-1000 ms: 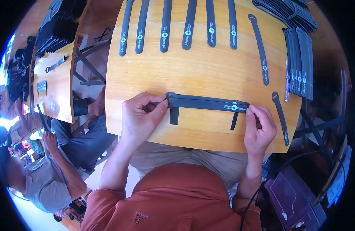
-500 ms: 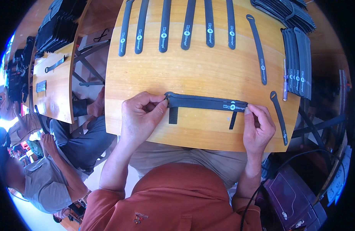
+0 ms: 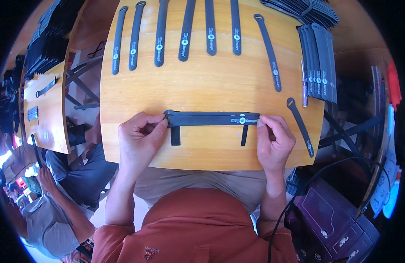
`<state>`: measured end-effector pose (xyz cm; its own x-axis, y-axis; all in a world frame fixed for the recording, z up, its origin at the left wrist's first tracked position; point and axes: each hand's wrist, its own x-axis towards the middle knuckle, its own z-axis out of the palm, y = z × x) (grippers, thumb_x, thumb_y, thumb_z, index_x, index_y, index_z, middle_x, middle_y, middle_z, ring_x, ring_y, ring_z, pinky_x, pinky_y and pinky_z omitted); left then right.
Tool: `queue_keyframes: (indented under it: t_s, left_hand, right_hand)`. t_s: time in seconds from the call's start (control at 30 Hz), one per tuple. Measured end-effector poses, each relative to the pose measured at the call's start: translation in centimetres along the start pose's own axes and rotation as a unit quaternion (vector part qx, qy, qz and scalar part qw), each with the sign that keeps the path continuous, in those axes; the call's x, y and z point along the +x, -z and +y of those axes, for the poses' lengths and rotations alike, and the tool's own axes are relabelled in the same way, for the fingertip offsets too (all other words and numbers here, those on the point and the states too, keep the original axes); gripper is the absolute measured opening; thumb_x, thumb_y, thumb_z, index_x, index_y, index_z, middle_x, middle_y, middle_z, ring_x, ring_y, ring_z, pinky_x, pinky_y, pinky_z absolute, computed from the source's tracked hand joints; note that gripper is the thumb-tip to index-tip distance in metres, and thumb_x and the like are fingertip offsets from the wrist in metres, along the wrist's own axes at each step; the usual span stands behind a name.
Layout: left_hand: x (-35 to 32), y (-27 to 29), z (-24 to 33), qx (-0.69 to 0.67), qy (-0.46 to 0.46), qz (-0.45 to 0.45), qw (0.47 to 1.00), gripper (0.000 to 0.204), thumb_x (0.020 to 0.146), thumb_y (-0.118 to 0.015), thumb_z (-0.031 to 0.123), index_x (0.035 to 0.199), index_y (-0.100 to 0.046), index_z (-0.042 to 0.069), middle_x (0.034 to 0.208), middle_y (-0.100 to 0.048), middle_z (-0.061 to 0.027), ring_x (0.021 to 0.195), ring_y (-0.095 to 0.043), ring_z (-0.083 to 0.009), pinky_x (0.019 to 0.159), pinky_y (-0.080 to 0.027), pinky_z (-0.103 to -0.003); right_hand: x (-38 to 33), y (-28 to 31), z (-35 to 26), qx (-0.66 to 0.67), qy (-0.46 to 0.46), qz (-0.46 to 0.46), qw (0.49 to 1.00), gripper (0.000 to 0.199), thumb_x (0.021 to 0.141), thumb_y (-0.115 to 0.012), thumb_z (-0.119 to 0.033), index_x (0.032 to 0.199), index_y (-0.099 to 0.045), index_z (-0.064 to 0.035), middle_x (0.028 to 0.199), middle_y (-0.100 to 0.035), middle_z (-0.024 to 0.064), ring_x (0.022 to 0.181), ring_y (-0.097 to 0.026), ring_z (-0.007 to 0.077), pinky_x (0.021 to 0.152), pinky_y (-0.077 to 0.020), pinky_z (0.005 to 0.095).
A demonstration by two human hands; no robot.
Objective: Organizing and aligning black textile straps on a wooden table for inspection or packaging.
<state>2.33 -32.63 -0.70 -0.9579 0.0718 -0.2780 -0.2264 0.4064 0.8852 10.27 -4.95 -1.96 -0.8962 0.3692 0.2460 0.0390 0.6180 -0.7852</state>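
Note:
A dark grey fabric strap, with a printed mark near its right end, stretches nearly level between my hands near the table's front edge. Another layer shows along its far edge, so at least two straps seem stacked. My left hand pinches the left end between thumb and fingers, beside the rounded tip. At the right end, my right hand pinches the strap the same way. A wider black strip and a narrower black strip stick out toward me from under the strap; their upper ends are hidden.
Several loose straps lie in a row on the far side of the wooden table. A single strap lies right of my right hand. Stacked straps and a screwdriver-like tool line the right edge. A co-worker sits left.
The whole view has shifted, so the table and straps appear further left. The held strap now lies more level. Both hands keep their pinch on its ends.

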Motion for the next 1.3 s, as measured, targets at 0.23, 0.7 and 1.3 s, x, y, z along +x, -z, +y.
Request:
queue_keyframes:
  t_s: [0.23,0.7,1.3]
  left_hand:
    - [0.03,-0.04,-0.32,0.004,0.006,0.005,1.000,0.006,0.088,-0.074,0.001,0.090,-0.073,-0.004,0.068,-0.063,0.0023,0.059,-0.050,-0.0007,0.054,-0.041,-0.019]
    - [0.00,-0.19,-0.15,0.020,-0.002,0.007,1.000,0.006,0.088,-0.075,0.002,0.089,-0.073,-0.004,0.065,-0.062,0.0024,0.058,-0.048,-0.0005,0.052,-0.039,-0.019]
    - [0.19,-0.17,-0.06,0.042,-0.018,-0.004,0.999,0.009,0.088,-0.073,0.003,0.092,-0.073,-0.005,0.069,-0.067,-0.0026,0.059,-0.056,-0.0040,0.054,-0.046,-0.022]
  right_hand:
    - [-0.03,0.02,0.25,-0.001,0.012,0.000,1.000,0.011,0.084,-0.068,0.009,0.093,-0.069,0.0032,0.085,-0.068,0.0133,0.070,-0.067,0.0208,0.059,-0.0498,0.0288]
    - [-0.14,-0.26,0.24,-0.014,0.026,0.008,1.000,0.015,0.081,-0.067,0.012,0.093,-0.069,0.0030,0.085,-0.068,0.0142,0.070,-0.068,0.0240,0.060,-0.0519,0.0314]
    - [-0.22,-0.21,0.18,-0.035,0.034,0.007,0.999,0.014,0.082,-0.067,0.009,0.094,-0.070,0.0017,0.090,-0.066,0.0128,0.073,-0.067,0.0233,0.060,-0.0517,0.0306]
